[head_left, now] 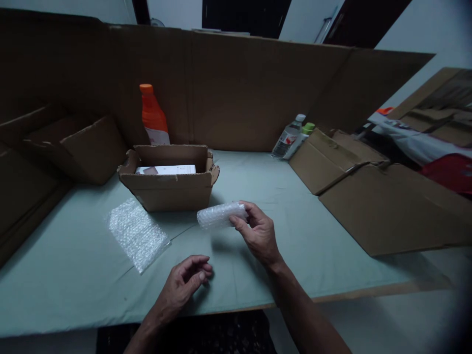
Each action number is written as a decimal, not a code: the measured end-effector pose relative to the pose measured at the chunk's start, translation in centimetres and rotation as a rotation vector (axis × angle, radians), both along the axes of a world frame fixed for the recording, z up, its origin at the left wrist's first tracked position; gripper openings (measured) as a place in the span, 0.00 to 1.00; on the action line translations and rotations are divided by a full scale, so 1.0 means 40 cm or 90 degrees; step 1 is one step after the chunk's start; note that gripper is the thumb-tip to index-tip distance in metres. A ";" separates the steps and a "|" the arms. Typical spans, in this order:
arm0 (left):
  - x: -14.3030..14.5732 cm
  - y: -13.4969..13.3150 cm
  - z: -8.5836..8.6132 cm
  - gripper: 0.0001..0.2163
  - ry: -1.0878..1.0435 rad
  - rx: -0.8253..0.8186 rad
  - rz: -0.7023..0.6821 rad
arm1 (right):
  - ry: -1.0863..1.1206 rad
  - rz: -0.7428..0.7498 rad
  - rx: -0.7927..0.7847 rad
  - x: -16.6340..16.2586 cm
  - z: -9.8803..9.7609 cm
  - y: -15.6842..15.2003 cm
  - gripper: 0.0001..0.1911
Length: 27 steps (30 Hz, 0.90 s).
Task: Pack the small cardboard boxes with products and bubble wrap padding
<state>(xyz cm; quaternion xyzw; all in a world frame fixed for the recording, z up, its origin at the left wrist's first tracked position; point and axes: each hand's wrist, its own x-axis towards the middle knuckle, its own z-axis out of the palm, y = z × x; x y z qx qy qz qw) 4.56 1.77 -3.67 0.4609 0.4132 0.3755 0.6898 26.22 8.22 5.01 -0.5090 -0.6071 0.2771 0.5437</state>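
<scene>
A roll of bubble wrap [217, 216] is held above the table by my right hand [260, 236], thumb in front and fingers behind its right end. Whether anything is inside the roll, I cannot tell. My left hand [186, 282] rests low over the table near its front edge, fingers loosely curled and apart, with nothing in it. A flat sheet of bubble wrap [138, 233] lies on the cloth to the left. Just behind the roll stands an open cardboard box [169, 191] with a white printed box [177, 169] showing inside it.
A pale green cloth [258, 177] covers the table. An orange bottle [154, 118] stands behind the box, against a tall cardboard wall [236, 88]. Clear bottles [289, 137] lean at the back right. Cardboard bins [88, 147] line the left, and more boxes [391, 201] the right.
</scene>
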 end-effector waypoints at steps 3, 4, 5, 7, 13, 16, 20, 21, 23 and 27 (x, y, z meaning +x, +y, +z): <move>0.001 -0.003 -0.001 0.21 0.007 0.004 0.003 | -0.044 0.024 0.007 -0.010 -0.004 0.004 0.13; 0.001 -0.004 0.000 0.21 0.009 0.006 0.002 | -0.054 0.032 0.006 -0.013 -0.005 0.005 0.12; 0.002 -0.004 0.000 0.21 0.011 0.009 0.001 | -0.064 0.041 0.003 -0.014 -0.006 0.006 0.12; 0.003 -0.005 0.000 0.21 0.012 0.013 0.000 | -0.083 0.056 -0.005 -0.017 -0.008 0.008 0.12; 0.004 -0.003 0.000 0.22 0.009 0.008 0.000 | -0.111 0.086 -0.023 -0.025 -0.022 0.013 0.13; 0.002 -0.003 0.000 0.22 0.012 0.011 0.000 | -0.108 0.085 -0.027 -0.030 -0.029 0.015 0.13; 0.001 -0.005 -0.001 0.21 0.009 0.009 0.001 | -0.107 0.117 -0.036 -0.037 -0.032 0.012 0.13; 0.001 -0.005 -0.002 0.21 0.008 0.009 0.002 | -0.108 0.126 -0.038 -0.038 -0.032 0.011 0.13; 0.002 -0.005 -0.001 0.22 0.008 0.010 0.001 | -0.112 0.137 -0.043 -0.041 -0.035 0.008 0.13; 0.002 -0.004 0.000 0.22 0.009 0.014 -0.004 | -0.115 0.137 -0.051 -0.044 -0.045 0.003 0.13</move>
